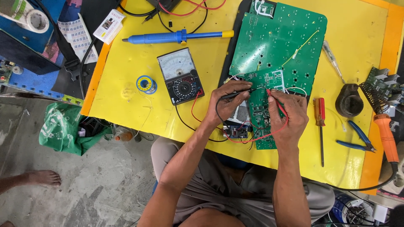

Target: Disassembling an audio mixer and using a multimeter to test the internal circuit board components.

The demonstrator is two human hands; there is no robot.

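Note:
My left hand (227,103) grips a black test probe (238,94), its tip resting on a small green circuit board (260,105). My right hand (288,115) pinches a red test probe (274,101) against the same board. Black and red leads run from the probes to an analogue meter (180,75) lying to the left on the yellow table (126,67). A larger green circuit board (277,42) lies just behind the small one.
A blue desoldering pump (176,37) lies at the back, a solder spool (146,84) left of the meter. To the right are a red-handled screwdriver (320,122), blue pliers (357,138), a dark round stand (348,101) and an orange-handled soldering iron (385,134). A bare foot (42,178) shows at left.

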